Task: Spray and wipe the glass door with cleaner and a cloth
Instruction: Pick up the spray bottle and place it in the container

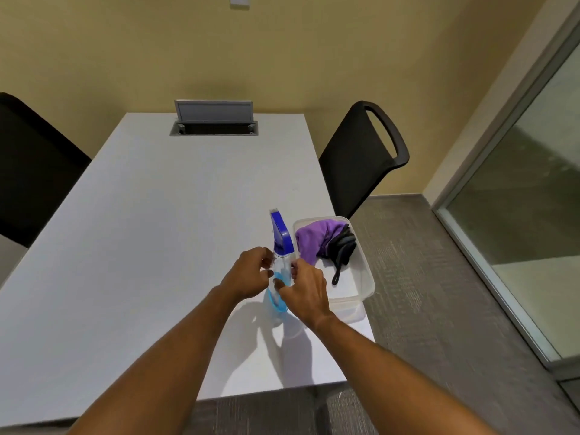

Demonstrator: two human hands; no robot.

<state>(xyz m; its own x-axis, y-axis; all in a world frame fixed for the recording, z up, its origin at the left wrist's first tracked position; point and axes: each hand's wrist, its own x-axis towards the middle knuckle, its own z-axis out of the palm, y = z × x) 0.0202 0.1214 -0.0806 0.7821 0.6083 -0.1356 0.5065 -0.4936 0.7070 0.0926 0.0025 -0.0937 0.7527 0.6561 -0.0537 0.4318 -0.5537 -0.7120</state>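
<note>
Standing upright, clear spray bottle (281,271), blue trigger head, seemingly blue liquid.

Plain white table (150,215) with an open cable hatch (214,124) at its far edge, black chairs on the left (28,171) and right (361,161) sides, grey carpet (423,293) underneath.

- One head-worn wide-angle view looks forward and steeply down from above the near end of a white table (150,233).
- Both forearms enter from the bottom edge, close to the lens.
- The far wall (298,51) fills the upper frame; glass door (527,196) at right edge.
</note>
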